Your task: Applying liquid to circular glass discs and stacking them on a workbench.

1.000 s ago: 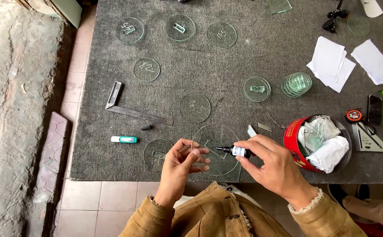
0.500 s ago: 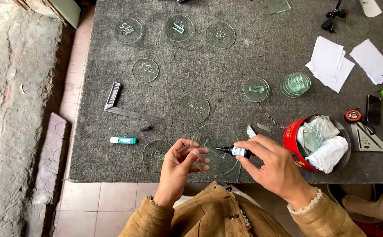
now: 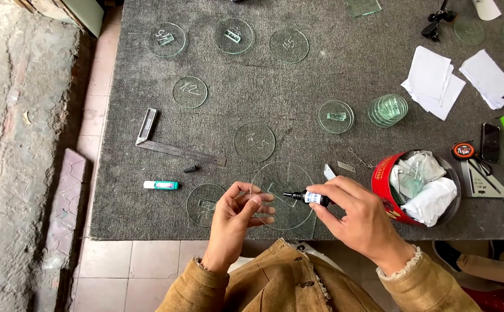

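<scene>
My right hand [image 3: 356, 216] pinches a small dark glue bottle [image 3: 308, 197] with a white label, its nozzle pointing left. My left hand [image 3: 237, 216] holds a small clear glass piece [image 3: 258, 200] between thumb and fingertips, close to the nozzle. Both hands hover over a large clear glass disc [image 3: 284, 188] lying near the front edge of the grey felt-covered table [image 3: 298, 86]. Another glass disc [image 3: 201, 205] lies just left of my left hand.
Several marked glass discs [image 3: 254, 142] lie across the table, with a stack of them [image 3: 388, 110]. A steel square [image 3: 174, 147], a white-and-teal marker [image 3: 161, 185], a small black cap [image 3: 191, 169], a red tin with cloth [image 3: 416, 188], white papers [image 3: 434, 81], a tape measure [image 3: 463, 150] and a phone [image 3: 490, 142] surround them.
The hands have stayed almost still; the bottle's nozzle and the glass piece in my left hand remain close together.
</scene>
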